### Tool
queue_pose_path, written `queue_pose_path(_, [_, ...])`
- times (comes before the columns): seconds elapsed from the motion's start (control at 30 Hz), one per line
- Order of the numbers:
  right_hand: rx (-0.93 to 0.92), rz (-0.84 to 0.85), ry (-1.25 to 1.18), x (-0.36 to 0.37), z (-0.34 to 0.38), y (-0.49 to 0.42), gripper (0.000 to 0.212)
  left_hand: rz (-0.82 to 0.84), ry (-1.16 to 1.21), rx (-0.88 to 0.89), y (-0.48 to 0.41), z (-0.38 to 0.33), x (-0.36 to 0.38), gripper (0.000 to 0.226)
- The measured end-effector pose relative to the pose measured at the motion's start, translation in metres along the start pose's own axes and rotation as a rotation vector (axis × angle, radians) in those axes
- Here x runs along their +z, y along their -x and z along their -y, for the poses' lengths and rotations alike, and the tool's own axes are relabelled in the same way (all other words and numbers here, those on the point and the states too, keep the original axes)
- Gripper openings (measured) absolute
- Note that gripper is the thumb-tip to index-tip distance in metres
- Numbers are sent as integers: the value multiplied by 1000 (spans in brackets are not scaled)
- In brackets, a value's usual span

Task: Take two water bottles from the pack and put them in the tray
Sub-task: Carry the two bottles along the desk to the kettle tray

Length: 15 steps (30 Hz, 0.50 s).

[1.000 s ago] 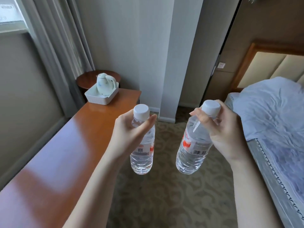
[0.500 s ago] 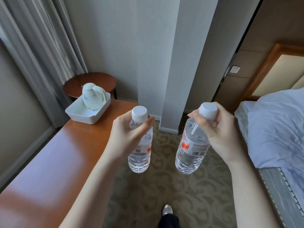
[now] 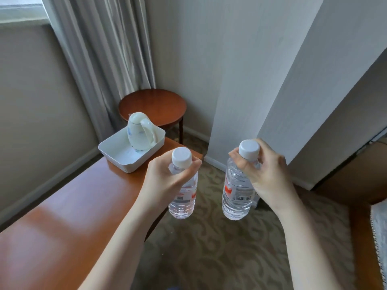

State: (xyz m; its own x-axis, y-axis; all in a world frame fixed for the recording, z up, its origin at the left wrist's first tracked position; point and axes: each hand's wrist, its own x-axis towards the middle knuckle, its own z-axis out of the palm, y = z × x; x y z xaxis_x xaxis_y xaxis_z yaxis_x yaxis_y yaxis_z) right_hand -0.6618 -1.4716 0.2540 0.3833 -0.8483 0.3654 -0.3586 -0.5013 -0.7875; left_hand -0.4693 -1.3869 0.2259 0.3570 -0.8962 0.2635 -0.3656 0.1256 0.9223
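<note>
My left hand (image 3: 165,181) grips one clear water bottle (image 3: 184,204) by its neck, just under the white cap. In my right hand (image 3: 266,176) hangs a second water bottle (image 3: 235,197), held the same way, its red label and barcode facing me. Both bottles hang upright over the carpet, just past the long bench's far right corner. The white tray (image 3: 117,151) sits at the far end of the bench, up and to the left of my left hand. A white kettle (image 3: 140,130) stands in the tray's far half. The pack is out of view.
The long wooden bench (image 3: 69,222) runs along the left wall. Beyond the tray stands a round wooden side table (image 3: 159,105), with grey curtains (image 3: 104,49) behind it. A white pillar (image 3: 257,80) rises ahead. A bed edge (image 3: 379,227) shows at the far right.
The view has come closer to the tray and turned left, so the bed has nearly left the frame. Both hands still hold their bottles in front of me.
</note>
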Motion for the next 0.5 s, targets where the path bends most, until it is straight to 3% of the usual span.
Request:
queue_pose_path(0.2, [-52,199,-34,53,-39,-92,45,-119,-14,-98,-64,56,-9,11])
queue_pose_path(0.4, [-55,360,-54,116,-72,-170,48,-220,-3,-186,-122,112,-23,32])
queue_pose_path(0.5, [-55,440,-51,143,-84,-203,53,-267,-19,-233,-146,134,-31,28])
